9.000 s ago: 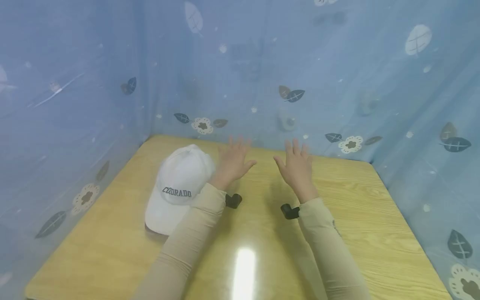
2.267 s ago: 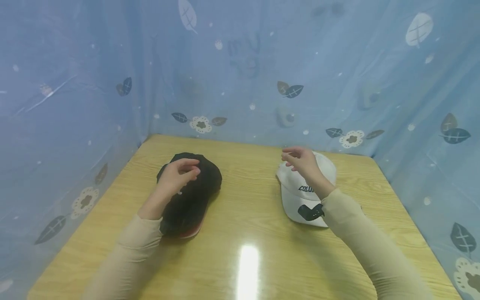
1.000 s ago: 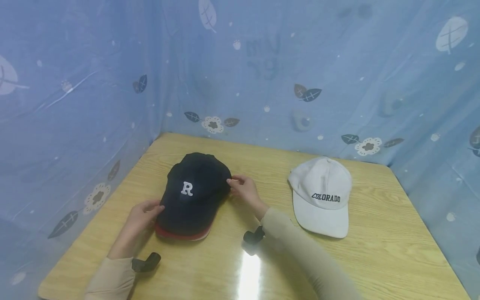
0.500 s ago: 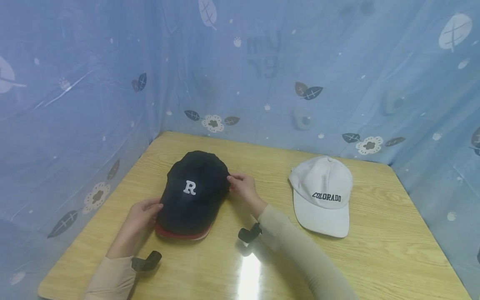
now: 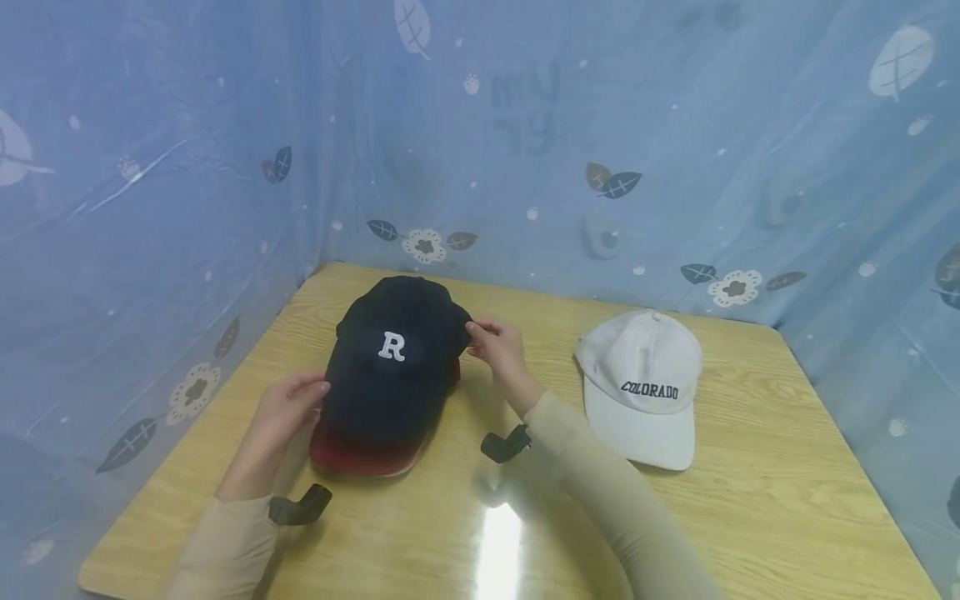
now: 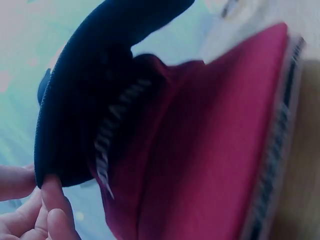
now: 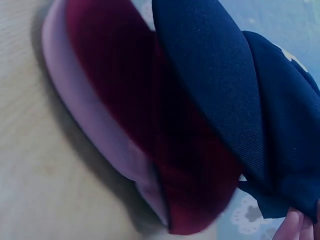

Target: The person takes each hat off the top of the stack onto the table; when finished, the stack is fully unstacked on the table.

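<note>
A dark navy cap with a white letter R is raised and tilted above a red cap on the left of the table. My left hand pinches the left edge of the navy cap's brim, as the left wrist view also shows. At the crown's right side, my right hand pinches the navy fabric. Pale lettering shows on the front of the red cap, partly shaded. Under the red one, the right wrist view shows a pink layer, perhaps another cap; how many lie stacked is hidden.
A white cap lettered COLORADO lies on the right half of the wooden table. A blue curtain printed with leaves and flowers closes off the back and sides. A dark wrist-worn mount juts from each sleeve.
The white cap went from the left stack to the right side earlier. Both hands then gripped the navy cap and have now lifted it, uncovering more of the red cap.
</note>
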A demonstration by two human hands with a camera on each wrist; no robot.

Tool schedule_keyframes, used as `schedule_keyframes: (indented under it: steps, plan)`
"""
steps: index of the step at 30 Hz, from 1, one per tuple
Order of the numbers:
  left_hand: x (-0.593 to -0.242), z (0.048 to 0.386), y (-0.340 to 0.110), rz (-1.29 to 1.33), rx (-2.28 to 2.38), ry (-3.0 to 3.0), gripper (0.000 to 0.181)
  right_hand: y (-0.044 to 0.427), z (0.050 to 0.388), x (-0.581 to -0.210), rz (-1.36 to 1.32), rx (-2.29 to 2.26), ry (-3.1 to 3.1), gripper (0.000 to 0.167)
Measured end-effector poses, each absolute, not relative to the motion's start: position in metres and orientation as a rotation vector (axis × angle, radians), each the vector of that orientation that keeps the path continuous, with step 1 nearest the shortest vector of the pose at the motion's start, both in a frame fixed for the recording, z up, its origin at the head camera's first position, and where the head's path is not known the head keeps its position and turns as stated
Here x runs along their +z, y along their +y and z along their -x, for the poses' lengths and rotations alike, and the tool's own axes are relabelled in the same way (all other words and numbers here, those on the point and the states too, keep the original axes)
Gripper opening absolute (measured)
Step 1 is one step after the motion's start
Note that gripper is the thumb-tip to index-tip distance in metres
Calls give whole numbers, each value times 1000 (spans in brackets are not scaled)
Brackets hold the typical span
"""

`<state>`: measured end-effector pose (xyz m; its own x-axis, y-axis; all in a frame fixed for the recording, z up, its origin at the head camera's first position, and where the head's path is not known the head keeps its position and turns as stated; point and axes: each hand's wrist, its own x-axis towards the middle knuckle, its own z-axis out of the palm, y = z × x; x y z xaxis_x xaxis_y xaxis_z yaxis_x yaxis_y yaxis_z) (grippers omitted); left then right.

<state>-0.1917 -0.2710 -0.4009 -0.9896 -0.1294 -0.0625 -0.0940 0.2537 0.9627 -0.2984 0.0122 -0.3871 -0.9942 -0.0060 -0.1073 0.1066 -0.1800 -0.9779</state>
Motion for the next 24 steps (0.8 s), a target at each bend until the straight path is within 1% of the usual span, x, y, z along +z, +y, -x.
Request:
schedule_keyframes:
  steps: [6,12,16,24]
  plan:
    - [-389,200,-250,-190,-1983,-2349,44,31,305,-372,-91,-2410,1974,25]
    - [-380,208,-221,-151,-2001,-2334,39,58,305,-361,-165,-2413,1999,26]
    - [-379,214,-201,-145,-2010,-2347,36,78,305,-361,-216,-2399,2025,28]
    - [-382,225,-148,-131,-1834,-2467,30,123,300,-364,-339,-2384,2110,31]
